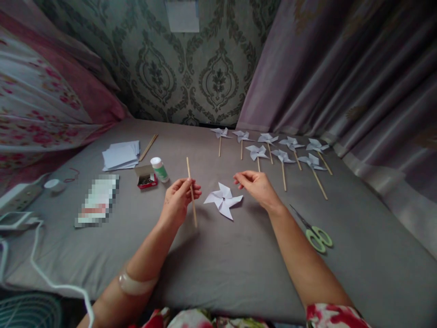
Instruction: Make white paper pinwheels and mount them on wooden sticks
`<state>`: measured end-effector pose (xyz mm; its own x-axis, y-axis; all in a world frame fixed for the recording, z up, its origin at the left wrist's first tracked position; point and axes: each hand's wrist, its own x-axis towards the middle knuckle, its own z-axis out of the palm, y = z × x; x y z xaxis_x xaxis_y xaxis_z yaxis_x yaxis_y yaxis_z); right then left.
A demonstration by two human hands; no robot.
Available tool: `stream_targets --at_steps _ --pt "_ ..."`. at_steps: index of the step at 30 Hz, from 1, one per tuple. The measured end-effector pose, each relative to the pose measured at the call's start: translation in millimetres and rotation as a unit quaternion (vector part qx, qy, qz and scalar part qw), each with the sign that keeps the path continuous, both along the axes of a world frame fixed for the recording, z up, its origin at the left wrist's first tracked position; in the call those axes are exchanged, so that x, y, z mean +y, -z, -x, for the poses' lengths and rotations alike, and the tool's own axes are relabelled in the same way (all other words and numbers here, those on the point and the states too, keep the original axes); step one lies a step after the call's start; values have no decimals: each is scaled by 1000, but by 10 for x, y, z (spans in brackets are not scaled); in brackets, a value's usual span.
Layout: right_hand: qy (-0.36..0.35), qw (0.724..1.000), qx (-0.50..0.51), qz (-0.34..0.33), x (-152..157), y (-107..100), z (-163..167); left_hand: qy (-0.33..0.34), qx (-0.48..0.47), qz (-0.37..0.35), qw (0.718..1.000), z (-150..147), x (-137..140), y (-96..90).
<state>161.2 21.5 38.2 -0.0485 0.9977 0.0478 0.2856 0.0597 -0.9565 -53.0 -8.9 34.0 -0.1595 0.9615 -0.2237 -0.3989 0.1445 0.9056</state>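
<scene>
My left hand point(180, 197) grips a thin wooden stick point(193, 206) between thumb and fingers, and the stick stands nearly upright. Between my hands a white paper pinwheel head point(218, 199) lies on the grey cloth, with a small metal pin at its centre and no stick on it. My right hand point(256, 186) hovers just to the right of the pinwheel head, thumb and fingertips drawn together. Whatever may be in that pinch is too small to make out. Left of my left hand, a small red box point(146, 181) of pins stands open beside a white and green glue bottle point(159, 170).
Several pinwheels on sticks point(285, 171) lie at the back right. Green-handled scissors point(316, 236) rest beside my right forearm. At the back left are white paper sheets point(120, 156) and loose sticks point(148, 147). A power strip point(21, 200) and white cable point(56, 286) lie far left.
</scene>
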Motion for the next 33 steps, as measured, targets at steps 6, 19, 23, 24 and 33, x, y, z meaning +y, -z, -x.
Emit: stream_targets --at_steps 6,19,23,24,33 --pt "-31 972 -231 41 104 287 -147 -5 -10 22 1000 3 4 23" --pt "-109 945 -301 60 -97 207 191 32 -29 19 999 -77 -52 50" --pt "-125 950 -280 55 -160 191 287 39 -36 8 999 -80 -71 1" --pt "-129 953 -267 62 -172 193 309 41 -36 6 999 -80 -75 -9" --pt "-184 968 -77 152 -244 366 465 48 -48 -10 998 -74 -89 -7"
